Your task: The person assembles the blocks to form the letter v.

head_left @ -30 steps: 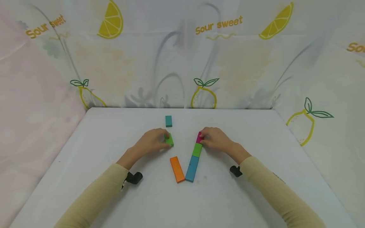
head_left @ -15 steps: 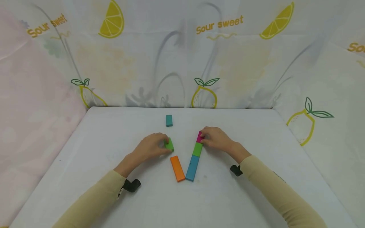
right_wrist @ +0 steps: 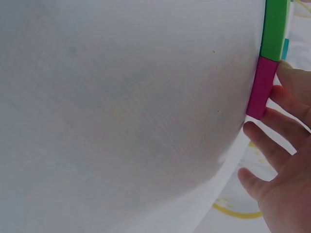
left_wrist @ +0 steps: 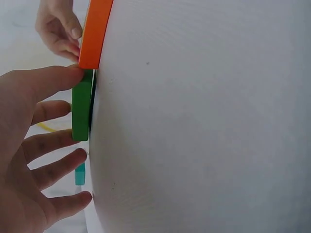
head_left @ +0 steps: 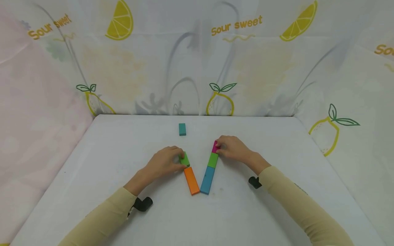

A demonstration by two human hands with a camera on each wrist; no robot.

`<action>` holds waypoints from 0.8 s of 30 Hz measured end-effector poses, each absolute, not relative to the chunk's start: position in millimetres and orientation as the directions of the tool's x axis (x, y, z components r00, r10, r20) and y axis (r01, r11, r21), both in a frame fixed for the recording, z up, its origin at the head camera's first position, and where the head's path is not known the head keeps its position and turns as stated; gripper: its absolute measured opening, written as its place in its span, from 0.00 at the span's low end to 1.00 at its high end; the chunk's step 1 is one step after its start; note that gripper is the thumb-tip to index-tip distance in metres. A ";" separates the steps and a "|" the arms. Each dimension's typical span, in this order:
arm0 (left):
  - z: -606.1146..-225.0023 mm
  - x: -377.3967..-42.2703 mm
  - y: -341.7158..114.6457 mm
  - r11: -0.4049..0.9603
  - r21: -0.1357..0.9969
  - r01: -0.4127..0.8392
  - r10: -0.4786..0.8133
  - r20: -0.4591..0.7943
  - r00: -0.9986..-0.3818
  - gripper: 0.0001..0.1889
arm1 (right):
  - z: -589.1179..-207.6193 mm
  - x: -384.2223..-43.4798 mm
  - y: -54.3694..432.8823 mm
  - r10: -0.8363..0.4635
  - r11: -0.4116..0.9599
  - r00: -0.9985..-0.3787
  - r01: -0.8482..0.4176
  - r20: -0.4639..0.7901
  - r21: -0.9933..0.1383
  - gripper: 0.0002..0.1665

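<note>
My left hand [head_left: 164, 160] pinches a green block [left_wrist: 82, 107] by its ends, between thumb and fingers. That block sits at the far end of an orange block [head_left: 192, 181], in line with it. Across from them, my right hand [head_left: 235, 149] holds a magenta block [right_wrist: 261, 87], thumb at one end and fingertips at the other. The magenta block tops a row with a second green block [head_left: 213, 159] and a long blue block [head_left: 207, 180]. The near ends of the blue and orange blocks meet, so the two rows form a V.
A short teal block [head_left: 182, 129] lies alone farther back on the white table [head_left: 261, 218]. Behind the table hangs a lemon-print cloth [head_left: 184, 58]. Black wrist cameras [head_left: 143, 204] hang below both sleeves.
My left hand has brought the green block toward me and slightly right, up to the orange block's far end. The right hand has stayed on the magenta block.
</note>
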State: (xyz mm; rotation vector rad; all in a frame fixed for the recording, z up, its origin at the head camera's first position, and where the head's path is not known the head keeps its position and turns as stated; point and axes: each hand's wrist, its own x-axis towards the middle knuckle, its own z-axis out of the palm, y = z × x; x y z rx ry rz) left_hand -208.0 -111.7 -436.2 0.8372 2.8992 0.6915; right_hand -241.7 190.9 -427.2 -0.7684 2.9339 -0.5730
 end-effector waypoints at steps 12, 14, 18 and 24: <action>-433.3 -206.4 -111.1 0.753 0.431 0.498 0.520 0.075 -0.851 0.11 | -428.4 -241.9 191.1 -0.491 0.797 -0.869 -0.473 0.054 -0.376 0.13; -433.4 -205.9 -111.1 0.751 0.432 0.499 0.521 0.076 -0.850 0.11 | -428.4 -241.9 190.7 -0.490 0.796 -0.870 -0.473 0.055 -0.378 0.13; -433.0 -204.7 -109.9 0.752 0.437 0.494 0.519 0.069 -0.852 0.11 | -428.6 -242.2 190.5 -0.492 0.797 -0.869 -0.475 0.057 -0.374 0.13; -434.4 -204.8 -108.7 0.752 0.428 0.501 0.525 0.070 -0.848 0.10 | -429.9 -242.7 190.9 -0.491 0.801 -0.869 -0.478 0.061 -0.360 0.13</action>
